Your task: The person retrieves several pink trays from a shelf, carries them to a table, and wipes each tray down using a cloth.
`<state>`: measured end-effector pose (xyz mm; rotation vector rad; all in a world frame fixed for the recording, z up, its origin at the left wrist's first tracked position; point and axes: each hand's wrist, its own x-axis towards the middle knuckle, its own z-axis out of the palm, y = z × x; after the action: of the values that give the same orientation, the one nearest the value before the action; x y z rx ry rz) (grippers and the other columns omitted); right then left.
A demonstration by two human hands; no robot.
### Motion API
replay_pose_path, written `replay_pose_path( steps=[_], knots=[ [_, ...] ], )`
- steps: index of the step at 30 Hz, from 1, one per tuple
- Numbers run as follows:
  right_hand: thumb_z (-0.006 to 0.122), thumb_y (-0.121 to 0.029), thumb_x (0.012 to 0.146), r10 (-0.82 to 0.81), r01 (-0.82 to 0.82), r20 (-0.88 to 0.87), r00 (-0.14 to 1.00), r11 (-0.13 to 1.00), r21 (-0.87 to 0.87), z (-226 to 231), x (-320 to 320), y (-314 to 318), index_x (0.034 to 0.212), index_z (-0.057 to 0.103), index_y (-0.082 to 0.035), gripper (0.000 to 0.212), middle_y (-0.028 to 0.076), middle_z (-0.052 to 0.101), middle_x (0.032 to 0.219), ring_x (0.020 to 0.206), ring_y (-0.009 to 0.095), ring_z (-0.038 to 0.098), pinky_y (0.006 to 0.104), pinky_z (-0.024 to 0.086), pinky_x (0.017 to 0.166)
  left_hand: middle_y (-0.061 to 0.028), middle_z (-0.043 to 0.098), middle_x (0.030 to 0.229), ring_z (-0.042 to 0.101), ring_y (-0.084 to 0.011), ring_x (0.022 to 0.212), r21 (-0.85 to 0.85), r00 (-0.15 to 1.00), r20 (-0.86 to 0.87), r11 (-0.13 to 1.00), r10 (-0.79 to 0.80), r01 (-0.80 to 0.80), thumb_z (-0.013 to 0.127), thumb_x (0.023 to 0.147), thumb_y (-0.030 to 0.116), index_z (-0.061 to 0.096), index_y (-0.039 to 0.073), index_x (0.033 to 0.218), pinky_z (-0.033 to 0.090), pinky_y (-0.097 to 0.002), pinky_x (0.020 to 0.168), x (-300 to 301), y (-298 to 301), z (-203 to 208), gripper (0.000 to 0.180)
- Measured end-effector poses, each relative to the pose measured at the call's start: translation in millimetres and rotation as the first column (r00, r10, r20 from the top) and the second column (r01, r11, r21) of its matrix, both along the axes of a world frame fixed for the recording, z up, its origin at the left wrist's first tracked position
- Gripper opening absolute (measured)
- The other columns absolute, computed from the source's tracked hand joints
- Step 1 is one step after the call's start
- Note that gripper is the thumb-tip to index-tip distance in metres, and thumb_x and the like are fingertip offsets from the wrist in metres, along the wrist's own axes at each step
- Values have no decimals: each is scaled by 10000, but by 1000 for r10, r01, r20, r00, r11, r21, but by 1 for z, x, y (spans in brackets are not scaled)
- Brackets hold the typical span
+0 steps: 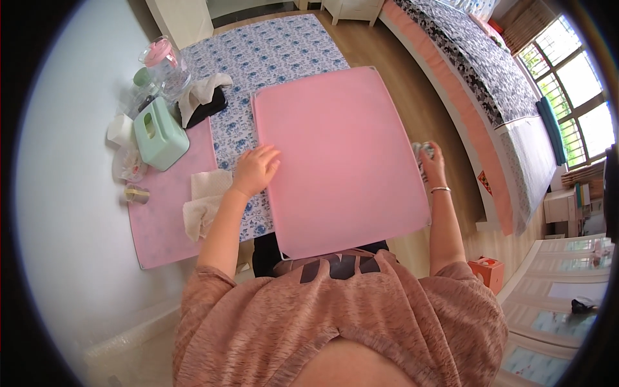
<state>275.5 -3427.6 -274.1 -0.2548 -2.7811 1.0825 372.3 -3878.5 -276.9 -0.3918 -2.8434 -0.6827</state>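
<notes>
A large pink rectangular panel (338, 161) with pale corner pieces lies in front of me, over a table with a blue-flowered cloth (271, 48). It looks like a fabric-covered cover or box top; its exact kind is unclear. At its left edge rests my left hand (256, 169), fingers stretched out and fingertips touching the pink surface. Just beyond the right edge, my right hand (433, 161) is closed around a grey-and-white patterned cloth (420, 153), partly hidden by the panel and fingers. A bracelet circles that wrist.
Left of the panel, a pink mat (164, 235) bears a mint-green tissue box (169, 143), a beige cloth (205, 200) and a small cup (137, 195). Behind stand a clear pink-lidded jug (169, 71) and a black item under cloth. A bed (471, 71) stands right; an orange box (487, 272) is lower right.
</notes>
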Motion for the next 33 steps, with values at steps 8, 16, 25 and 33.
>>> replay_pose_path(
  steps=[8,16,25,33],
  knots=[
    [586,-187,755,364,-342,-200,910,930,137,76,19,-94,1102,502,-84,371,172,587,918,848,324,560,393,438,753,-125,343,1313,257,-273,1256,-231,979,-19,952,203,-202,432,845,205,417,62,1206,177,-467,1020,24,44,-21,389],
    [581,-89,695,909,-854,-56,412,407,324,4,132,-190,979,568,-161,293,-7,593,952,901,184,529,359,363,825,-193,447,1199,379,-339,1156,-35,965,-219,987,147,-158,402,815,107,464,-30,1097,247,-428,990,31,81,-30,320],
    [544,-94,692,401,-171,-450,798,867,468,-8,23,-155,901,592,-124,216,54,568,921,886,266,520,387,385,781,-191,453,1175,391,-331,1138,183,967,-195,975,163,-128,465,758,16,457,-38,1087,285,-424,970,29,80,-27,334],
    [487,-134,817,873,-766,86,480,465,-444,24,114,-211,997,518,-27,211,117,578,916,855,237,562,332,439,746,-153,449,1195,392,-312,1143,455,999,36,890,-3,-14,531,773,51,530,58,1023,346,-372,932,46,47,-19,250]
  ],
)
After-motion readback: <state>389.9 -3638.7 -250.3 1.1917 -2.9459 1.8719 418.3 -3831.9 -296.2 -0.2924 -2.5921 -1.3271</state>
